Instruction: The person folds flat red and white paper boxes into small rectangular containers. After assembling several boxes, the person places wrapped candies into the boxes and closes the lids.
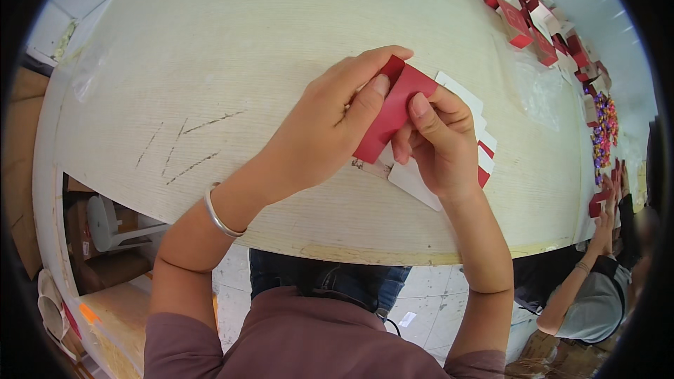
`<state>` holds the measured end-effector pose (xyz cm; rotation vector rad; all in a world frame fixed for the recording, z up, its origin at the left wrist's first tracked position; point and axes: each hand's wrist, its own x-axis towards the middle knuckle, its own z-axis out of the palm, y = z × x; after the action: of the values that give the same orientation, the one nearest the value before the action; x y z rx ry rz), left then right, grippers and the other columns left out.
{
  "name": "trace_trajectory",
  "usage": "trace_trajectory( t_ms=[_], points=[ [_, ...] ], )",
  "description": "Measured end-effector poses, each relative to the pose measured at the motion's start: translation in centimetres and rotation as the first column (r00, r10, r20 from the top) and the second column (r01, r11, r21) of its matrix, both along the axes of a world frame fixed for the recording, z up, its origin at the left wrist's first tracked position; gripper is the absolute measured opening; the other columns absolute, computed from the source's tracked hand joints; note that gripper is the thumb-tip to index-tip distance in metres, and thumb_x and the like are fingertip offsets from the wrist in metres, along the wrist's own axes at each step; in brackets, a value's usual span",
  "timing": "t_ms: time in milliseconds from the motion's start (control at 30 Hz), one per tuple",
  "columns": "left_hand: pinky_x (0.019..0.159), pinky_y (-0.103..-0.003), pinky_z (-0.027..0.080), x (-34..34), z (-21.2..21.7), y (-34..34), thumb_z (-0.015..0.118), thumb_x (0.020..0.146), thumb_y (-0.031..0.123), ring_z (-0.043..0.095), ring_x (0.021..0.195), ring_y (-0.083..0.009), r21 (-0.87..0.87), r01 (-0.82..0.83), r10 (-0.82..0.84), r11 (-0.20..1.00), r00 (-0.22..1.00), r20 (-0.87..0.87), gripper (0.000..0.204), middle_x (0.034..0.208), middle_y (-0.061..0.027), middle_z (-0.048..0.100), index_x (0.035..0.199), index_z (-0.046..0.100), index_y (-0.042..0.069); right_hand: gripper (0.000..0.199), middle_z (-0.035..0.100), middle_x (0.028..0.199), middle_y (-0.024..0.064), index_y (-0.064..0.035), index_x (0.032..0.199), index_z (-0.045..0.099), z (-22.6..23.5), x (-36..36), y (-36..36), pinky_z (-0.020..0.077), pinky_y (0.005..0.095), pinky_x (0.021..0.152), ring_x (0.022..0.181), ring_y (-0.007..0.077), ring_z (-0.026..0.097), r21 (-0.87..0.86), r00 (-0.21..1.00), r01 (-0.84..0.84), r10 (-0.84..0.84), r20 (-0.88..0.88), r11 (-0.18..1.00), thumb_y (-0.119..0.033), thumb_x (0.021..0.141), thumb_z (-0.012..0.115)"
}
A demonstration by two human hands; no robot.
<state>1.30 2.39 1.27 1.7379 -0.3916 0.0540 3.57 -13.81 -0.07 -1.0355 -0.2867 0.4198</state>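
- Two hands on one piece of red card [393, 109], out over the middle of the pale wooden table [210, 63].
- Head view: left hand [316, 130] coming in from the left, thumb pressed flat along the card's red face, fingers curled over its top edge.
- Right hand [439, 144] closed on the card's right side, thumb on top, fingers tucked beneath.
- Card tilted, long edge running from upper right down to lower left, pinched between both thumbs and held just above the tabletop.
- Looks like a folding step on a flat carton blank, crease being worked between the thumbs; next move probably calls for a firm press along that line with both grips kept steady.
- Just under the right hand, a fanned stack of red-and-white flat blanks [477, 137], touching the table.
- Far right edge: a row of folded red and white small boxes [533, 24], then a heap of bright wrapped sweets [604, 130].
- Lower right: another person's hand [602, 221] raised toward a red box, well apart.
- Silver bangle [219, 214] on the left wrist.
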Motion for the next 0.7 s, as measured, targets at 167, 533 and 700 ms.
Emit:
trace_trajectory(
  t_ms=[167, 533, 700],
  points=[
    [0.088, -0.029, 0.040, 0.2, -0.5, 0.0, 0.034, 0.093, 0.015, 0.050, 0.103, -0.0211, 0.221, -0.080, 0.018, 0.972, 0.963, 0.270, 0.038, 0.119, -0.0148, 0.047, 0.129, 0.041, 0.004, 0.016, 0.059, 0.061, 0.0065, 0.0010, 0.085, 0.060, -0.1, 0.1, -0.1, 0.0431, 0.0231, 0.044, 0.047, 0.0128, 0.054, -0.109, 0.987, 0.108, -0.093, 0.129, 0.988, -0.015, 0.088, 0.056],
    [0.086, -0.037, 0.042, 0.1, -1.9, -1.4, 0.050, 0.087, 0.016, 0.046, 0.106, -0.0353, 0.189, -0.077, -0.011, 0.979, 0.904, 0.428, 0.063, 0.132, -0.0236, 0.030, 0.140, 0.018, 0.006, 0.018, 0.056, 0.063, 0.0018, 0.0020, 0.086, 0.062, 0.3, 0.0, -0.2, 0.0405, 0.0201, 0.047, 0.052, 0.0077, 0.050, -0.284, 0.902, 0.259, -0.126, 0.414, 0.923, -0.014, 0.089, 0.054],
    [0.094, -0.039, 0.036, -0.3, -0.9, -1.3, 0.048, 0.086, 0.008, 0.035, 0.117, -0.0375, 0.156, -0.021, -0.025, 0.988, 0.957, 0.290, 0.064, 0.131, -0.0216, 0.030, 0.141, 0.014, 0.004, 0.020, 0.056, 0.063, 0.0006, 0.0019, 0.085, 0.062, 0.5, 0.0, -0.4, 0.0409, 0.0209, 0.049, 0.052, 0.0077, 0.049, -0.228, 0.966, 0.066, -0.005, 0.258, 0.971, -0.016, 0.089, 0.054]
  ],
)
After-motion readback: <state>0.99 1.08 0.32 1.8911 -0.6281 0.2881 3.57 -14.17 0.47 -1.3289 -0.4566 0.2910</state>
